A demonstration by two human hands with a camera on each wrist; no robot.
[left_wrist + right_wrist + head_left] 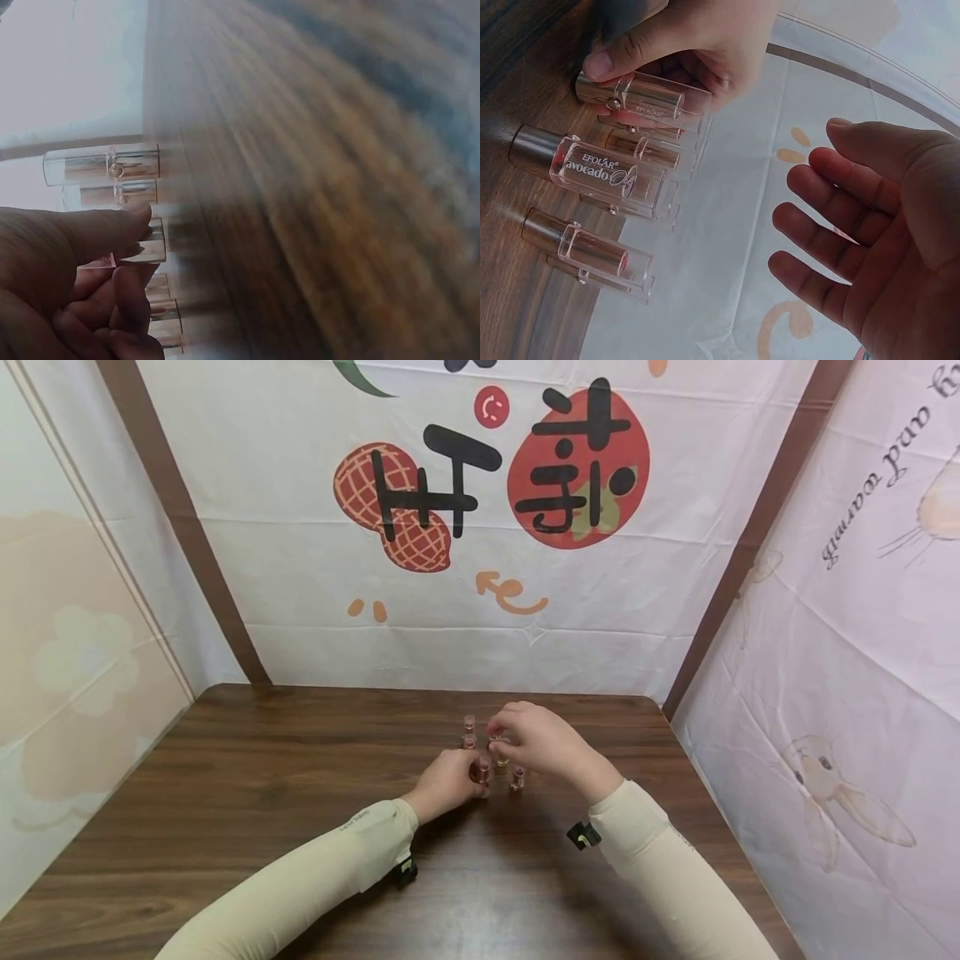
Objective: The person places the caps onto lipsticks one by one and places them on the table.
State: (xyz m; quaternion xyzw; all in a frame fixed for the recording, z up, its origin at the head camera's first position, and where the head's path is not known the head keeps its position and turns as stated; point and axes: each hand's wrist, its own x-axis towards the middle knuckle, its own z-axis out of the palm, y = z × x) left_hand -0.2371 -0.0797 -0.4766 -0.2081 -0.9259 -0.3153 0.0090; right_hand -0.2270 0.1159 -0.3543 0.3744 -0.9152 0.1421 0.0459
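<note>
Several clear-capped lipstick tubes with shiny metallic bases stand upright in a small cluster toward the back of the table. My left hand [448, 781] pinches the front-left lipstick [483, 769] between thumb and fingers, its base at the table. In the right wrist view that lipstick [641, 97] shows under the left thumb. My right hand [543, 739] hovers at the cluster's right side, fingers loosely bent; the right wrist view shows that hand [885, 217] holding nothing, apart from the caps. Nearest it are a lipstick lettered "avocado Oil" [600, 171] and another lipstick [592, 251].
The dark wood table [315, 743] reaches back to a white printed curtain [285, 560]. A second curtain [847, 710] hangs along the right side. One lipstick [517, 778] stands at the front right of the cluster, below the right hand.
</note>
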